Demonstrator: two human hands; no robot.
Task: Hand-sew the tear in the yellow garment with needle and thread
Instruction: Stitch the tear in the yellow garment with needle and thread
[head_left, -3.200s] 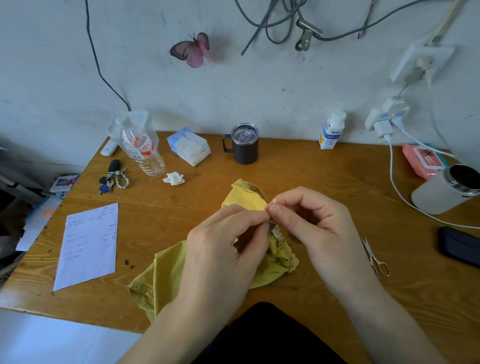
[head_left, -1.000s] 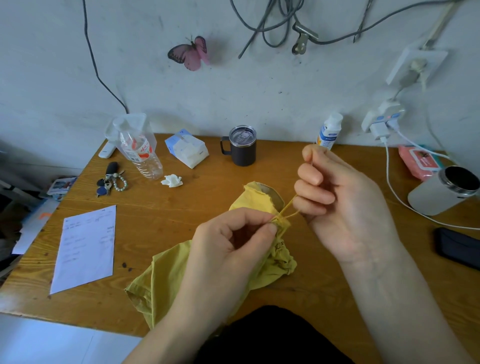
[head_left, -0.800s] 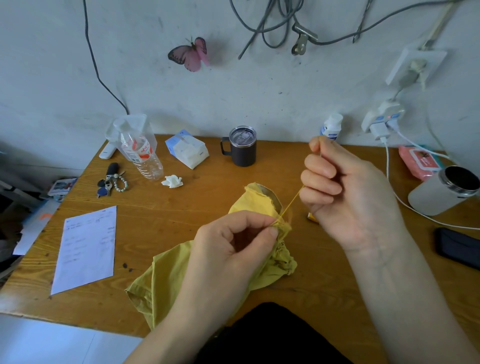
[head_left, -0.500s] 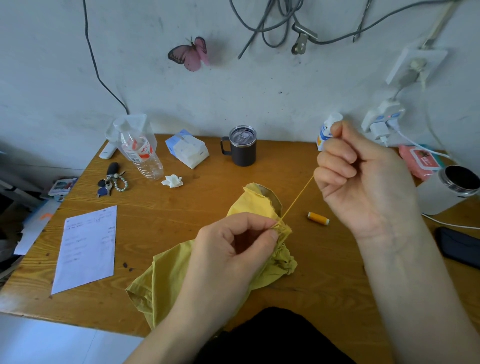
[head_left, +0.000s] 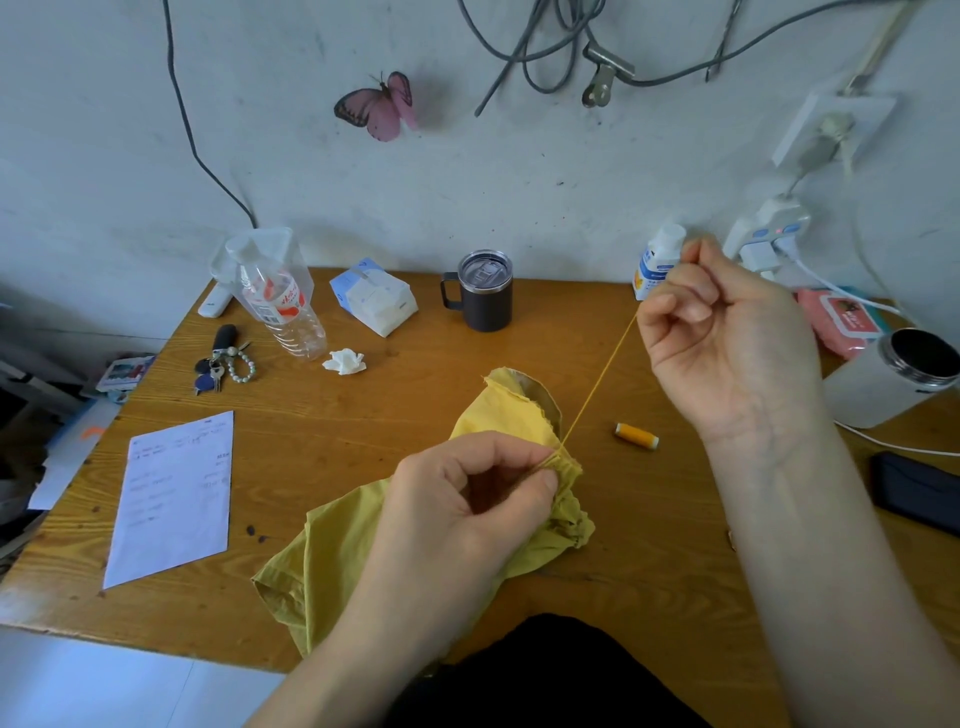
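Mid-stitch: yellow sewing thread (head_left: 597, 387) drawn taut from the crumpled yellow cloth garment (head_left: 363, 540) on the wooden tabletop (head_left: 415, 405).

The left hand (head_left: 467, 499) pinches the gathered fabric at the tear, fingers (head_left: 543, 480) closed on it. The right hand (head_left: 727, 332) is raised, fingers closed on the thread; the needle is probably there, too small to see. Several stitches seem made; knotting and cutting remain.

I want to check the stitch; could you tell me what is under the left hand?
The yellow garment lies under the left hand, which pinches its gathered edge; the tear itself is covered.
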